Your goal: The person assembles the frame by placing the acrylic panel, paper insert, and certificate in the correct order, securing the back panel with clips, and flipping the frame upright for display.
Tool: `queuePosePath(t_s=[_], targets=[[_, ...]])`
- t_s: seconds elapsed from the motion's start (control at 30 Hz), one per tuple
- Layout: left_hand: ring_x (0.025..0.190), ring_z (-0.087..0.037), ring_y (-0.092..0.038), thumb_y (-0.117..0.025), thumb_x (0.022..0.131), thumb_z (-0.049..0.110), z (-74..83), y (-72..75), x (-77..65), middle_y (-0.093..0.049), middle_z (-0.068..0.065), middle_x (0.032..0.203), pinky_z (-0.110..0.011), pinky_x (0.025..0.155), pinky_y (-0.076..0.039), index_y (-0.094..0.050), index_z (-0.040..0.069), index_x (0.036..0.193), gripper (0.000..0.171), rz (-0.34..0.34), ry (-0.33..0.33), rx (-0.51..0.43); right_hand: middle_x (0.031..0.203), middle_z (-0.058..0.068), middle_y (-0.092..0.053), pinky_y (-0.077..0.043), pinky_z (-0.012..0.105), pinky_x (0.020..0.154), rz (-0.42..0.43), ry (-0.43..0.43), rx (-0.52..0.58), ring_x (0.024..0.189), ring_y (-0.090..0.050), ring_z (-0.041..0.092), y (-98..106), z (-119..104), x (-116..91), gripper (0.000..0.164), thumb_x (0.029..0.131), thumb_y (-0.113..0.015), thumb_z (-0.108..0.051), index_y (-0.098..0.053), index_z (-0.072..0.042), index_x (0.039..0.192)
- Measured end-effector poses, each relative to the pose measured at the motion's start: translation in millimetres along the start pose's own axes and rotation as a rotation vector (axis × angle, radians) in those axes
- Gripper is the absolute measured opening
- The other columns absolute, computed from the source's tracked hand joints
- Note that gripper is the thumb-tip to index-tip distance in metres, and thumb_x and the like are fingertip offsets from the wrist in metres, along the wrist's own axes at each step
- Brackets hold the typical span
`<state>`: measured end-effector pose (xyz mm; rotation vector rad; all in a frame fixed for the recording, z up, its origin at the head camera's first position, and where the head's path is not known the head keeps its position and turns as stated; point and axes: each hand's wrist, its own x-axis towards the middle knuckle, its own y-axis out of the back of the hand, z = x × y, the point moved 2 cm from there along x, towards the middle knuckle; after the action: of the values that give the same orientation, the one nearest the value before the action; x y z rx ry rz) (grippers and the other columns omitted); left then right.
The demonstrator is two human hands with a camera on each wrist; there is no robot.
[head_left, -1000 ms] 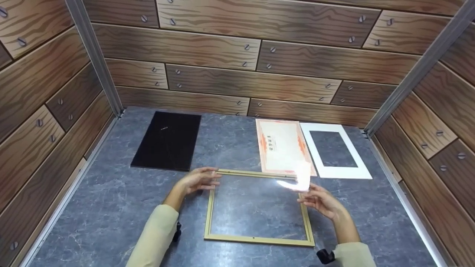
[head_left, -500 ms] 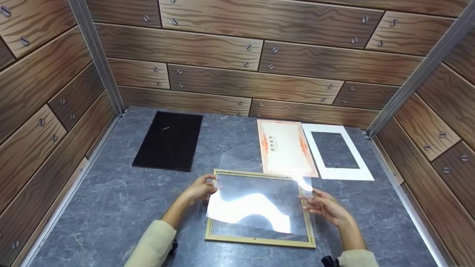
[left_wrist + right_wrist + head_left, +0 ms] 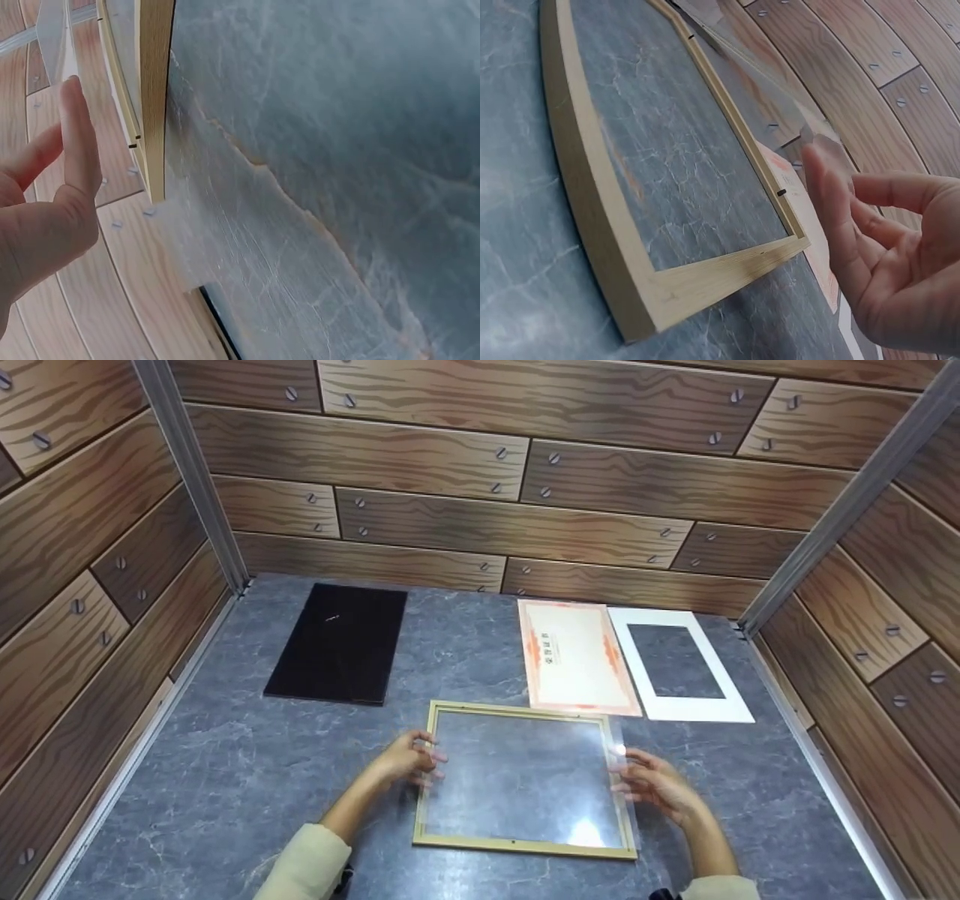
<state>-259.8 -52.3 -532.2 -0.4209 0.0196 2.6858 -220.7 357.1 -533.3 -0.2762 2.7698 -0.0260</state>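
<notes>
A thin clear sheet (image 3: 585, 831) is held over a gold picture frame (image 3: 525, 852) that lies flat on the table, overlapping its opening. Glare shows on the sheet near the frame's front right corner. My left hand (image 3: 409, 757) pinches the sheet's left edge beside the frame's left side. In the left wrist view, the sheet (image 3: 54, 37) meets a raised fingertip. My right hand (image 3: 658, 786) pinches the opposite edge, just beyond the frame's right side. The sheet (image 3: 831, 150) shows between thumb and fingers in the right wrist view.
A black panel (image 3: 337, 645) lies at the back left of the marbled table (image 3: 225, 780). At the back right are a certificate (image 3: 574, 660) with an orange border and a white mat (image 3: 697, 709) with a rectangular opening. Wood-patterned walls (image 3: 420, 457) enclose the table.
Both hands have moved toward the front with the clear sheet, the left one most plainly. The bright glare has shifted across the sheet to the frame's front right. The frame stays in place.
</notes>
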Motion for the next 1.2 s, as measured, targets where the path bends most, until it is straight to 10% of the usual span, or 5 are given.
queuePosePath(t_s=[0.3, 1.2], targets=[[0.063, -0.024, -0.061, -0.044, 0.075, -0.020, -7.2, -9.2, -0.9, -0.060, -0.017, 0.084, -0.031, 0.052, -0.053, -0.040, -0.010, 0.107, 0.034, 0.024, 0.010, 0.088, 0.067, -0.004, -0.047, -0.042, 0.024, 0.055, 0.079, 0.034, -0.152, 0.058, -0.041, 0.006, -5.5, 6.8, -1.8, 0.053, 0.086, -0.049, 0.000, -0.029, 0.013, 0.134], [0.042, -0.014, -0.051, -0.046, 0.076, -0.020, -9.9, -14.0, -1.6, -0.050, -0.007, 0.063, -0.033, 0.042, -0.050, -0.046, -0.007, 0.108, 0.035, 0.181, -0.052, 0.463, 0.094, 0.011, -0.062, -0.051, 0.032, 0.064, 0.179, 0.050, -0.234, 0.076, -0.062, 0.019, -6.3, 11.6, 4.5, 0.047, 0.087, -0.053, 0.001, -0.037, 0.012, 0.130]])
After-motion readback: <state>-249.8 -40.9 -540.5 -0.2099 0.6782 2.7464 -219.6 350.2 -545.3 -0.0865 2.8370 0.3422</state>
